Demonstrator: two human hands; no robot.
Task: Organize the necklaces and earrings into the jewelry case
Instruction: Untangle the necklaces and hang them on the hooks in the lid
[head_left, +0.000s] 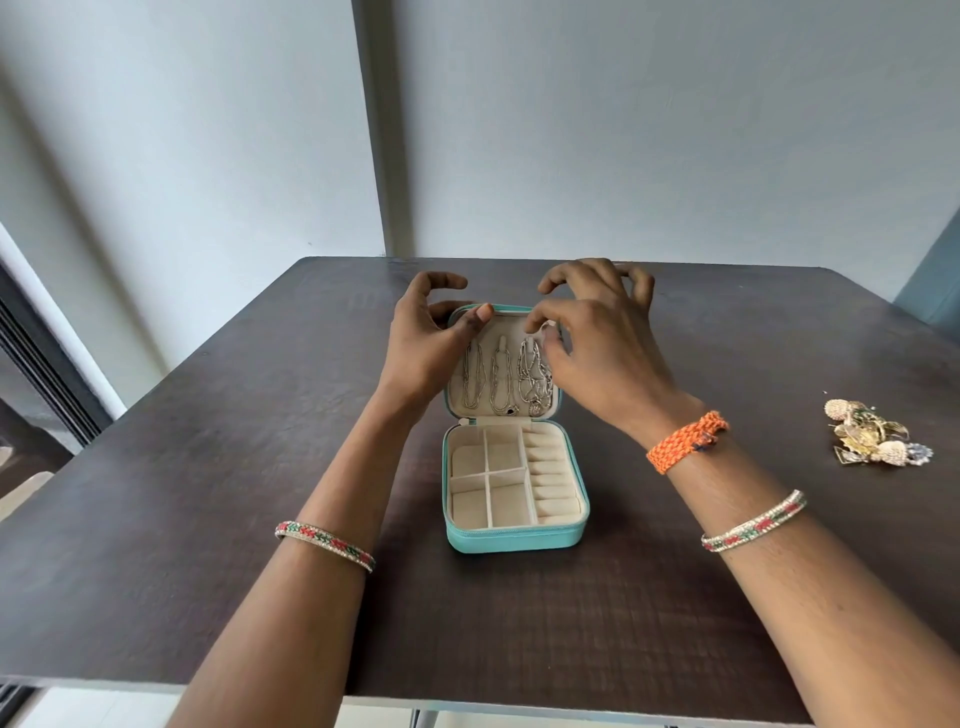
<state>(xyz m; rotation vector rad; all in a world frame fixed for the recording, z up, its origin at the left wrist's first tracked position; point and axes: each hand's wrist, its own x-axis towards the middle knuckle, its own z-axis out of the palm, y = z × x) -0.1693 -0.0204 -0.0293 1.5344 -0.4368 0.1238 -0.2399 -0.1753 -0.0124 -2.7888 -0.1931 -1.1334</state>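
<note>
Your jewelry case (511, 538) lies open in the middle of the dark, wood-grained surface (208, 467). It is a small rounded square with a teal, leather-like shell, a zipper edge and a cream, velvet-like lining. The tray has four square cells on the left and a column of soft ring rolls on the right. The lid (457, 400) stands up at 12 o'clock from the tray, and three silver chain necklaces (501, 379) hang inside it from small hooks.

Your left hand (421, 338) holds the lid's upper left corner, thumb on the lining, fingers curled behind. Your right hand (597, 332) is at the upper right corner, and its fingers pinch the small hook tab above the right necklace.

At 3 o'clock from the case, well apart, lies a heap of gold and pearl-like earrings (875, 434). Each forearm carries a beaded bangle (327, 543), and the right wrist carries an orange woven band (685, 447). No writing is readable.
</note>
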